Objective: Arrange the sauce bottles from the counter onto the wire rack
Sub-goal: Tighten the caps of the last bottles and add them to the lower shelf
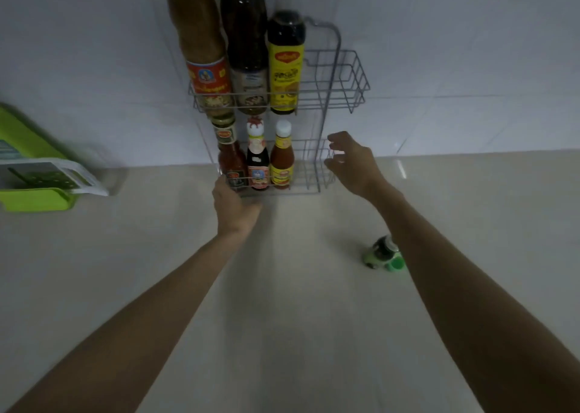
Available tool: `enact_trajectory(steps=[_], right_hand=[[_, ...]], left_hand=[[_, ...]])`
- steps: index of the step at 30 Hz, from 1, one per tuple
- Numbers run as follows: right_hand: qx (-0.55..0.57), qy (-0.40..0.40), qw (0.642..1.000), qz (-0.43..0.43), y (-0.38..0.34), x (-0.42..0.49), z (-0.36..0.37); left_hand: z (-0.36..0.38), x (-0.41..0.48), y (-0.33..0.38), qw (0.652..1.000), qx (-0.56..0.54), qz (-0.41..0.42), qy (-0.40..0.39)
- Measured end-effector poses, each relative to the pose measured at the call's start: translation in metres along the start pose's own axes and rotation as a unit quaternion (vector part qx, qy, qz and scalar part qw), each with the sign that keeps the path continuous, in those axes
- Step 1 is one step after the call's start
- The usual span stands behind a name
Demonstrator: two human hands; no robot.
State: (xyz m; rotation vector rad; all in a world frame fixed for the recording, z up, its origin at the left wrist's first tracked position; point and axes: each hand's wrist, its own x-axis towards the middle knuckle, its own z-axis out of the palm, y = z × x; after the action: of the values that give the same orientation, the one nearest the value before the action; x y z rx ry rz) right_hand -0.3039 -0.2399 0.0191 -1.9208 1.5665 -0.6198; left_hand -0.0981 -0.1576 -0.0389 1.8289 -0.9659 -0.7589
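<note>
Head view: two-tier grey wire rack (342, 76) against the white tiled wall (439, 51), standing on the pale counter (282, 318). Upper tier holds three tall sauce bottles (248, 51) at its left end; lower tier holds three small red-sauce bottles (258, 158), also at left. Left hand (233, 205) rests at the lower tier's front left corner, fingers hidden, grip not discernible. Right hand (351, 161), fingers spread and empty, is beside the lower tier's right end. Small green-capped jar (383, 253) lies on the counter; green plastic tray (37, 174) stands far left.
</note>
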Motion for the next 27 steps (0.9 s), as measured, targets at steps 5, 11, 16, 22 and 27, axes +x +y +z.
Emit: enact_trajectory(steps=[5,11,16,22,27], right_hand=[[-0.051,-0.048,0.995,0.078,0.099,-0.076,-0.062],[-0.095,-0.157,0.976,0.118,0.176,-0.140,-0.028],[-0.033,0.004,0.995,0.093,0.192,-0.157,-0.006],[-0.047,0.045,0.995,-0.077,0.147,-0.151,-0.068],[-0.143,-0.041,0.959,-0.243,0.093,-0.151,-0.096]], left_hand=[[0.057,-0.070,-0.011,0.986,0.078,0.081,-0.126],[0.127,-0.117,-0.003,0.912,0.107,0.136,-0.371],[0.167,-0.134,0.003,0.929,0.068,0.127,-0.340],[0.155,-0.152,0.010,0.952,0.060,0.086,-0.286],[0.116,-0.169,0.036,0.953,0.044,0.041,-0.297]])
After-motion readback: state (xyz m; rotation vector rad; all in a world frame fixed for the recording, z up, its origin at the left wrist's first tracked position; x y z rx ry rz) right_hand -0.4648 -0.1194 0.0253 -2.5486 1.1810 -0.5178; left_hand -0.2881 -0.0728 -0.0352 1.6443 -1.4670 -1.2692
